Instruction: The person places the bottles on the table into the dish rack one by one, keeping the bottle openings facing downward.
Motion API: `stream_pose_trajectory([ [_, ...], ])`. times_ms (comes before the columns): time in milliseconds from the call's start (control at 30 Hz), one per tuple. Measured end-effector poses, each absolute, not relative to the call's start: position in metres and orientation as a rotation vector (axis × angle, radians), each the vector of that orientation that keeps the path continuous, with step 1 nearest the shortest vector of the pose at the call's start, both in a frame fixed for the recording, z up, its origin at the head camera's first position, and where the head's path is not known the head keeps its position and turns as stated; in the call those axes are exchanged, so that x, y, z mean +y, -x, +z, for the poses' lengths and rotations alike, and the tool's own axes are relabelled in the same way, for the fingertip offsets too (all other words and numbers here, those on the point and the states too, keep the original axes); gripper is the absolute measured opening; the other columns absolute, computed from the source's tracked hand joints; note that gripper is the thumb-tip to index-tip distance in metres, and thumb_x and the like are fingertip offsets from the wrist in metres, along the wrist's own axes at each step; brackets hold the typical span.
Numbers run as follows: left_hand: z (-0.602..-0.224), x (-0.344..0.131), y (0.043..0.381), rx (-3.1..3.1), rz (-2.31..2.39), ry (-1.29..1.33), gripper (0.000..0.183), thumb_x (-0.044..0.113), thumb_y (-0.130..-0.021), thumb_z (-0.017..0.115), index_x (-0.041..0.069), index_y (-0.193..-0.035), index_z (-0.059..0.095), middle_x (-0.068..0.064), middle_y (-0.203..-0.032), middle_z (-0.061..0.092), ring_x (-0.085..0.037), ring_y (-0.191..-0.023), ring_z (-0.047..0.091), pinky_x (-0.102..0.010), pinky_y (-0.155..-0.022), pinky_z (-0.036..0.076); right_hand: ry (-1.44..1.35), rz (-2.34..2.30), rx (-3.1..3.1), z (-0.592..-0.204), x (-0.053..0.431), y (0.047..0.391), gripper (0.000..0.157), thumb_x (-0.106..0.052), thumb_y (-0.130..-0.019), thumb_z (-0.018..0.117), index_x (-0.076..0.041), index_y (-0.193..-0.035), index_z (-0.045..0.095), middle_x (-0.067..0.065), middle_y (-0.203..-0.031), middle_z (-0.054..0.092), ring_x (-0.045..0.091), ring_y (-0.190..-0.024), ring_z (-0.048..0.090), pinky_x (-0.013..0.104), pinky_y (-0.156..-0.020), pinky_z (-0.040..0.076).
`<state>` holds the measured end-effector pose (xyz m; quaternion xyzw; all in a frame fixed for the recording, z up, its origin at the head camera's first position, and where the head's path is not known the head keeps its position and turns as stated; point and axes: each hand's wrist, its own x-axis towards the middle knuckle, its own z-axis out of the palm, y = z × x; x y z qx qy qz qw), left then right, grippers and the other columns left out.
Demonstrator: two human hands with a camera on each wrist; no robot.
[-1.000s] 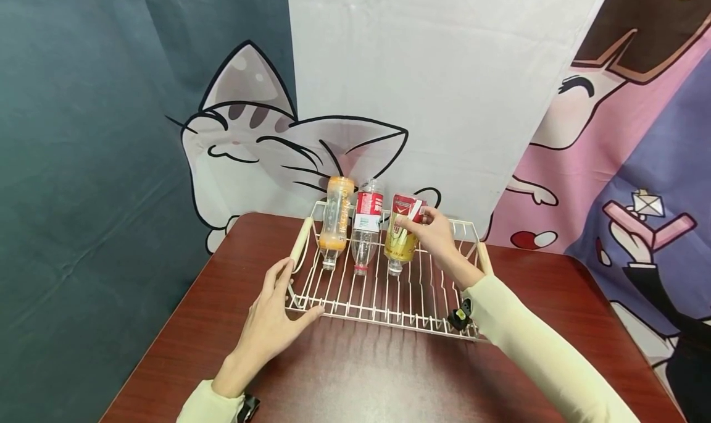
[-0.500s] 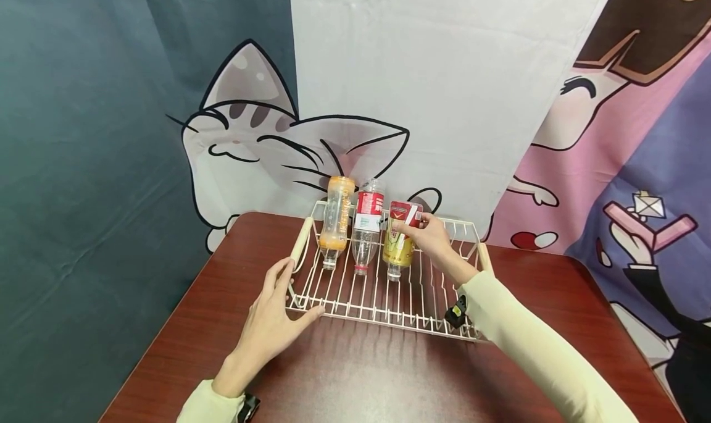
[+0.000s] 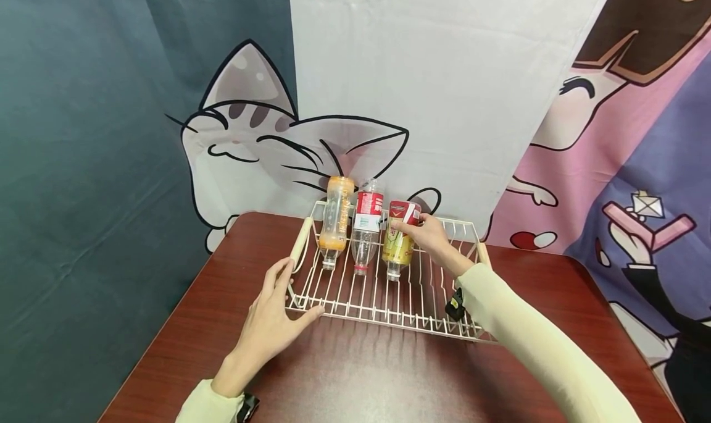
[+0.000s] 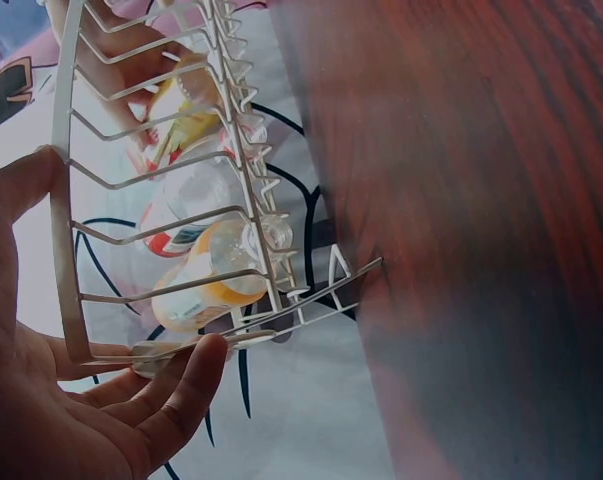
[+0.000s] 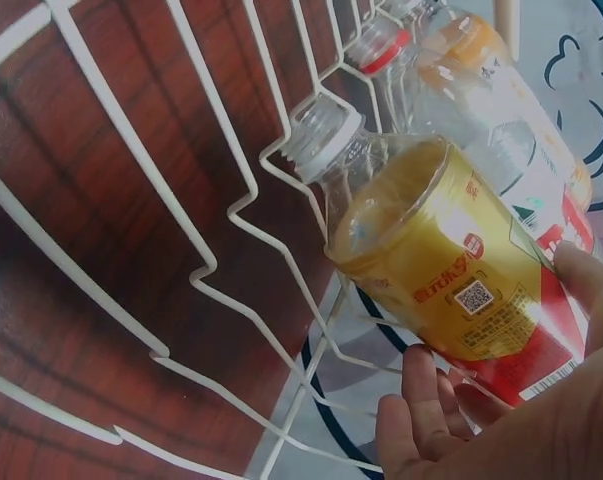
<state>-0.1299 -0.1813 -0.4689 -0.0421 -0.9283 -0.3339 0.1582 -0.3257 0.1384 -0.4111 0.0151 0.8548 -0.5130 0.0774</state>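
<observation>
A white wire dish rack (image 3: 383,315) stands on the table, with three empty plastic bottles leaning neck-down in it. My right hand (image 3: 432,234) grips the rightmost one, a bottle with a red and yellow label (image 3: 401,241), thumb on one side and fingers on the other. In the right wrist view that bottle's neck (image 5: 321,140) lies against the wires. To its left are a bottle with a red and white label (image 3: 368,222) and an orange-trimmed clear bottle (image 3: 336,222). My left hand (image 3: 272,321) spans the rack's near left corner, fingers spread, thumb touching the front rail.
The rack has pale handles, one on the left side (image 3: 302,238) and one on the right (image 3: 484,256). A brown wooden table (image 3: 378,380) lies beneath. Just behind the rack hangs a printed cloth (image 3: 433,89) with cartoon figures.
My right hand has lowered the red and yellow bottle slightly and drawn it a little to the left in the rack. My left hand has stayed where it was.
</observation>
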Motion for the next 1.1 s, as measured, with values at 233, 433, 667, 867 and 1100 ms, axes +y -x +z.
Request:
stream_pose_trajectory([
  [233, -0.4689, -0.182, 0.1298, -2.655, -0.953, 0.126, 0.113, 0.058, -0.089, 0.09, 0.009, -0.174, 0.035, -0.001, -0.174, 0.033, -0.041, -0.125, 0.069, -0.065, -0.092, 0.058, -0.021, -1.562, 2.536, -0.4104, 0.1368, 0.3277, 0.082, -0.043, -0.101, 0.081, 0.008, -0.157, 0.049, 0.03, -0.147, 0.062, 0.039, -0.13, 0.064, 0.055, -0.114, 0.053],
  [433, -0.4686, -0.1829, 0.1308, -2.657, -0.945, 0.125, 0.113, 0.057, -0.089, 0.09, 0.008, -0.174, 0.035, -0.002, -0.174, 0.034, -0.04, -0.125, 0.069, -0.065, -0.092, 0.058, -0.007, -1.542, 2.522, -0.4102, 0.1358, 0.3284, 0.084, -0.045, -0.103, 0.078, 0.01, -0.158, 0.046, 0.03, -0.148, 0.06, 0.041, -0.133, 0.062, 0.056, -0.116, 0.051],
  [667, -0.469, -0.1846, 0.1309, -2.659, -0.938, 0.125, 0.113, 0.057, -0.088, 0.091, 0.008, -0.174, 0.035, -0.003, -0.174, 0.034, -0.042, -0.125, 0.068, -0.066, -0.092, 0.058, -0.01, -1.558, 2.493, -0.4107, 0.1359, 0.3281, 0.084, -0.044, -0.103, 0.078, 0.009, -0.159, 0.045, 0.031, -0.149, 0.06, 0.042, -0.135, 0.061, 0.056, -0.117, 0.05],
  [867, -0.4679, -0.1861, 0.131, -2.666, -0.926, 0.129, 0.113, 0.06, -0.089, 0.088, 0.008, -0.174, 0.034, -0.003, -0.174, 0.034, -0.045, -0.127, 0.067, -0.068, -0.093, 0.057, -0.01, -1.567, 2.49, -0.4121, 0.1365, 0.329, 0.085, -0.046, -0.103, 0.078, 0.009, -0.159, 0.045, 0.03, -0.148, 0.061, 0.041, -0.133, 0.063, 0.054, -0.116, 0.052],
  [1100, -0.4622, -0.1866, 0.1319, -2.692, -0.859, 0.111, 0.109, 0.062, -0.091, 0.085, 0.006, -0.172, 0.038, -0.006, -0.172, 0.038, -0.042, -0.143, 0.057, -0.073, -0.094, 0.055, -0.027, -1.557, 2.501, -0.4042, 0.1382, 0.3254, 0.098, -0.058, -0.104, 0.071, 0.008, -0.166, 0.034, 0.032, -0.153, 0.054, 0.042, -0.135, 0.06, 0.054, -0.117, 0.05],
])
